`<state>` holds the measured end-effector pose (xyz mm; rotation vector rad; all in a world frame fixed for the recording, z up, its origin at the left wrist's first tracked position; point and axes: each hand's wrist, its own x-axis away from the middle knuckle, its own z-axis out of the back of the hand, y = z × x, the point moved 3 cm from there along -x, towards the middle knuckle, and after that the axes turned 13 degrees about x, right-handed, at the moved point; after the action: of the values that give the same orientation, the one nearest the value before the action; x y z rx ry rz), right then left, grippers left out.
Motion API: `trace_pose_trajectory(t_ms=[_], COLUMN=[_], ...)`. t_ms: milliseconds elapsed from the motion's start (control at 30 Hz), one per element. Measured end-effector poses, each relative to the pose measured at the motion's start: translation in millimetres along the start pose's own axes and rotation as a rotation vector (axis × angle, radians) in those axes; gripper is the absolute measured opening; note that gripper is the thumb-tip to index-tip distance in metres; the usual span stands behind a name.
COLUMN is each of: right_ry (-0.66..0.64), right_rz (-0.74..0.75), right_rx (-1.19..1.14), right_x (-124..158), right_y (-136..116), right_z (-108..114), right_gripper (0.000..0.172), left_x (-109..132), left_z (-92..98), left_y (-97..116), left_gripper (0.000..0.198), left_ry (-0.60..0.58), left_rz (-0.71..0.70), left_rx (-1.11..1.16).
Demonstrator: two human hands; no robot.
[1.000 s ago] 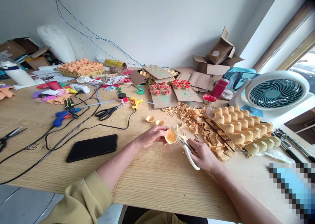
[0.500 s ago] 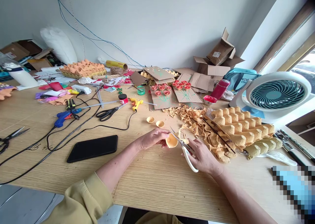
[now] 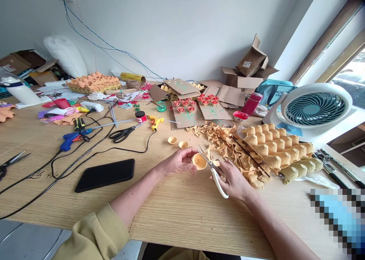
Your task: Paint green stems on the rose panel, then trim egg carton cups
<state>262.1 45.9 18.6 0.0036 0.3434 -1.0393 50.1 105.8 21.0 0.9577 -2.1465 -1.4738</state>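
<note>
My left hand (image 3: pixel 185 161) is closed on the rim of a small yellow egg carton cup (image 3: pixel 199 162), its hollow side turned toward me. White-handled scissors (image 3: pixel 219 182) are gripped in my right hand (image 3: pixel 235 180), with their blades lying against the cup's right edge. A curled strip of trimmed carton (image 3: pixel 212 158) hangs by the blades. Just beyond my left hand, two more cut cups, a left one (image 3: pixel 172 140) and a right one (image 3: pixel 183 144), rest on the table. My right fingers are partly hidden behind the scissor handles.
Carton scraps (image 3: pixel 222 142) and stacked egg trays (image 3: pixel 276 142) lie right of my hands, with a white fan (image 3: pixel 315 107) behind. A phone (image 3: pixel 105 174), black scissors (image 3: pixel 122 135), a blue glue gun (image 3: pixel 69 139) and a yellow one (image 3: pixel 156 122) with cables lie left. Cardboard with red flowers (image 3: pixel 186 117) stands farther back.
My left hand has shifted its hold and turned the cup slightly, so its opening faces me more. The scissors stay beside it. The whole view has shifted a little.
</note>
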Motion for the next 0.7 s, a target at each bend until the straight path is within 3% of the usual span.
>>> trace_pose_trajectory(t_ms=[400, 700], right_ry=[-0.025, -0.036], right_rz=[0.000, 0.025], right_rx=[-0.015, -0.020], right_x=[-1.4, -1.2], right_y=[2.5, -1.6], right_z=[-1.3, 5.8], right_gripper=[0.022, 0.028], left_x=[-0.9, -1.7], left_z=[0.8, 3.1], left_y=[0.6, 2.5], left_gripper=[0.057, 0.060], left_ry=[-0.025, -0.045], left_rz=[0.031, 0.029], left_rx=[0.022, -0.030])
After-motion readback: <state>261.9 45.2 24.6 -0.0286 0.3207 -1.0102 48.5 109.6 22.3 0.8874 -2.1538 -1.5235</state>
